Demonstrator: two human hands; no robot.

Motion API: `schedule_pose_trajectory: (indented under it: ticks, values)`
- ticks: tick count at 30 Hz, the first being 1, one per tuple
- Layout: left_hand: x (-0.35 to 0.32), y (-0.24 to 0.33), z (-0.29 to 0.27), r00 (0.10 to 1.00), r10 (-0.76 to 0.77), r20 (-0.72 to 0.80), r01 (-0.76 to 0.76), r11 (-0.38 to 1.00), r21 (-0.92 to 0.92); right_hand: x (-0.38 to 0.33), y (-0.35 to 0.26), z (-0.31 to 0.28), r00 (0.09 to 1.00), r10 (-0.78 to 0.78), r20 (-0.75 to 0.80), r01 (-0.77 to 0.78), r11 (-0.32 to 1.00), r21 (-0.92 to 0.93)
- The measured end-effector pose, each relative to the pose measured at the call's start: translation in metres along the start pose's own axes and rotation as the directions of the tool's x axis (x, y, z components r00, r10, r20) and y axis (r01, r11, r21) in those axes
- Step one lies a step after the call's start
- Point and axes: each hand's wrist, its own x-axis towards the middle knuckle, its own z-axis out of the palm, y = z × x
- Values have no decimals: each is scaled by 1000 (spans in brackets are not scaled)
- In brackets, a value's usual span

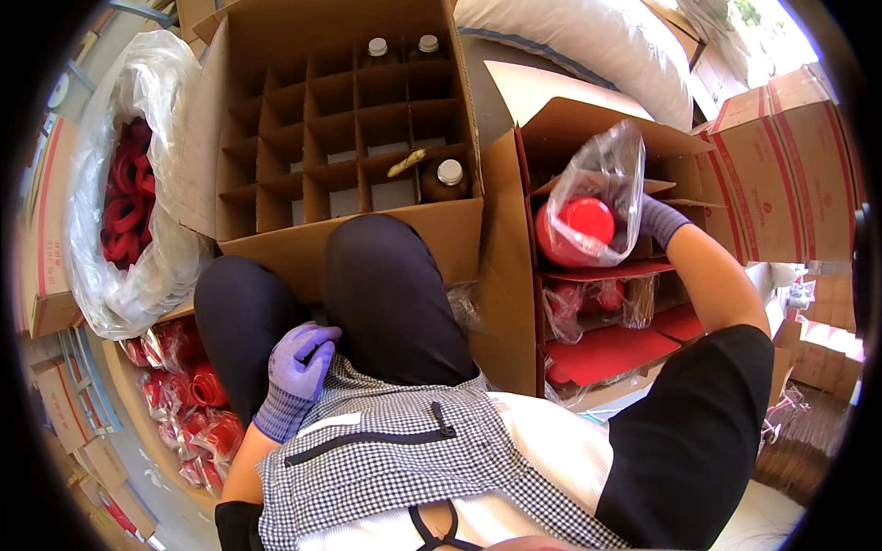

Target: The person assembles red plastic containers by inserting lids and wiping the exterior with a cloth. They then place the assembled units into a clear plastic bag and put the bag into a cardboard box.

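Note:
My right hand (654, 220), in a purple glove, grips a clear plastic bag (602, 174) holding a red-capped jar (577, 230), lifted over an open cardboard box (588, 124) on my right. Inside that box lie more bagged red jars (593, 301) and red dividers (611, 354). My left hand (299, 363), also gloved, rests on my lap with fingers loosely curled and holds nothing. In front of my knees stands a divided carton (344, 138) with a brown bottle (446, 179) in a near cell and two bottles (402, 48) at the far row.
A big clear sack of red rings (129, 193) stands at my left. Bagged red parts (188, 395) lie in a box by my left thigh. Stacked cartons (790, 165) rise on the right, a white sack (588, 46) behind.

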Motion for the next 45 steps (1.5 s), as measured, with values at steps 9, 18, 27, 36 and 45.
schedule_pose_trajectory:
  ticks: [9,18,27,36,45]
  values:
    - [6,6,-5,992,-97,83,100,995,-29,48,5,65,995,-92,26,81,672,-736]
    - [12,3,-1,999,16,44,-15,1000,-18,43,-69,110,959,240,-150,-276,670,-690]
    - [1,4,-3,997,-34,65,40,995,-96,49,78,90,890,287,-353,-432,776,-459]
    - [4,-4,-7,991,-60,122,75,990,-120,33,22,98,929,137,-344,-290,846,-447]
    - [1,-7,-5,994,45,98,-33,992,-120,73,44,117,978,-131,-161,12,811,-584]
